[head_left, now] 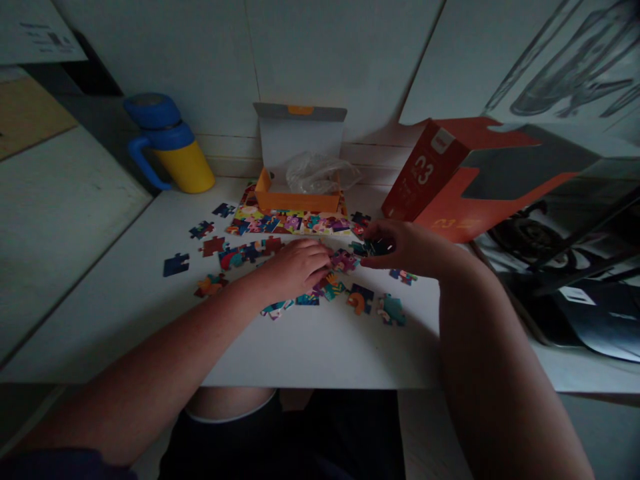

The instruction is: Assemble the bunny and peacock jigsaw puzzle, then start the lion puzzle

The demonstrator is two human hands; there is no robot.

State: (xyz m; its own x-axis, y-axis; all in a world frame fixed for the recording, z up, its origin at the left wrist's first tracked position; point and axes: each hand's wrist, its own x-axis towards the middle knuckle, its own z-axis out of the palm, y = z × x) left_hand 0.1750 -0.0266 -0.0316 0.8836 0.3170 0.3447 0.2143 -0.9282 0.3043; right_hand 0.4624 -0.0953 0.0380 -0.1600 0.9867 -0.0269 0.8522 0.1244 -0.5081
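Observation:
My left hand [300, 267] lies over the loose puzzle pieces in the middle of the white table. Its fingers stretch to the right, touching the pieces and hiding some of them. Just right of its fingertips is a purple puzzle piece [345, 261]. My right hand [400, 248] is curved, thumb and fingers around a dark green puzzle piece [376, 247]. Nearer me lie a blue piece with an orange shape [360, 299], a teal piece [392, 310] and a green and yellow piece [332, 286]. Further puzzle pieces are scattered to the left, among them a dark blue one [177, 265].
An open orange box [297, 201] holding a clear plastic bag [317, 172] stands on a colourful picture sheet [250, 220] at the back. A blue and yellow jug [183, 163] is back left. A big red box [425, 177] leans at right, beside dark equipment [590, 313].

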